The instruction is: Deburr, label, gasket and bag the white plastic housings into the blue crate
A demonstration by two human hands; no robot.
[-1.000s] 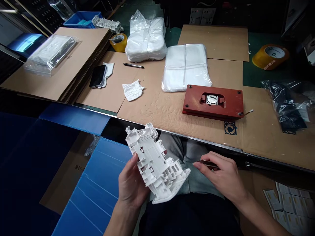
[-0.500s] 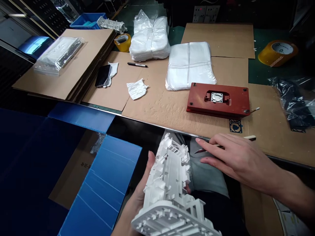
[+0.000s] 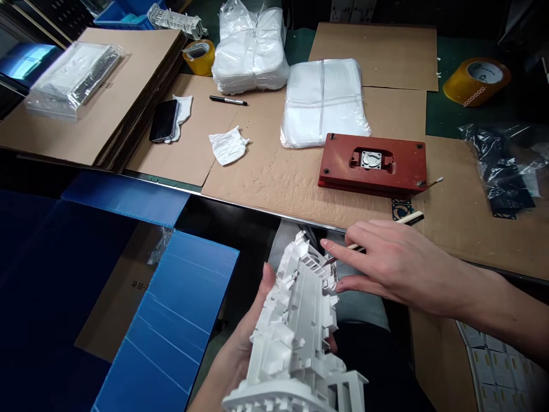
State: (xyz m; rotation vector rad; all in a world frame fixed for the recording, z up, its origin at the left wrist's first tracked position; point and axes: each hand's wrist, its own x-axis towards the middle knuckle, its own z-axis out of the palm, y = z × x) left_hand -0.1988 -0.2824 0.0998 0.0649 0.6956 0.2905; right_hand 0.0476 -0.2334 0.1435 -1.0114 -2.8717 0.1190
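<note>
Left hand (image 3: 238, 343) grips the white plastic molding (image 3: 300, 326), long axis pointing forward; right hand (image 3: 398, 263) pinches a craft knife (image 3: 412, 218).

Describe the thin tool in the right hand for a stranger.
Below the edge of the brown cardboard-covered bench, find the right hand. Held in it is a slim cream-handled craft knife, far thinner than the chunky white moulded plastic part in the left hand.

L hand (image 3: 238, 349) gripping white plastic housing (image 3: 298, 326), R hand (image 3: 398, 260) w/ craft knife (image 3: 412, 218)
</note>
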